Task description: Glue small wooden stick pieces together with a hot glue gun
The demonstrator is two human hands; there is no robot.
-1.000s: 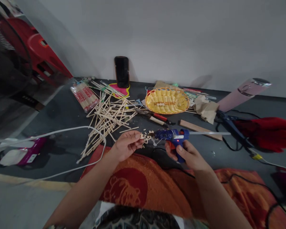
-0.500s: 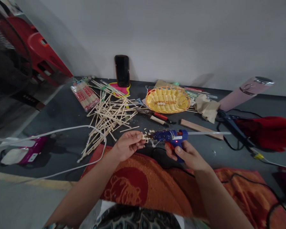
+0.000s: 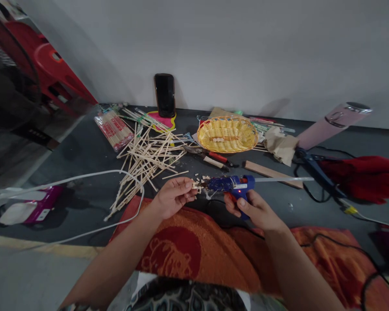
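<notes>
My right hand (image 3: 251,206) is closed around the handle of a blue glue gun (image 3: 227,184), its nozzle aimed left and a clear glue stick (image 3: 285,179) poking out of its back end. Facing the nozzle, my left hand (image 3: 176,195) pinches a small pale wooden piece (image 3: 194,185) between thumb and fingertips; its exact form is too small to make out. The nozzle is at or very close to that piece. Several short cut wooden bits (image 3: 203,178) lie on the dark table just behind the nozzle.
Loose wooden sticks (image 3: 145,155) spread on the left, near a packet of sticks (image 3: 113,129). Beyond my hands are a yellow basket (image 3: 227,149), pliers (image 3: 214,156), a knife (image 3: 215,162) and a wooden strip (image 3: 272,174). A white cable (image 3: 94,175) loops at left; a pink flask (image 3: 333,125) stands right.
The view has shifted very slightly. Both hands keep nearly the same place, the glue gun still held against or close to the small wooden piece.
</notes>
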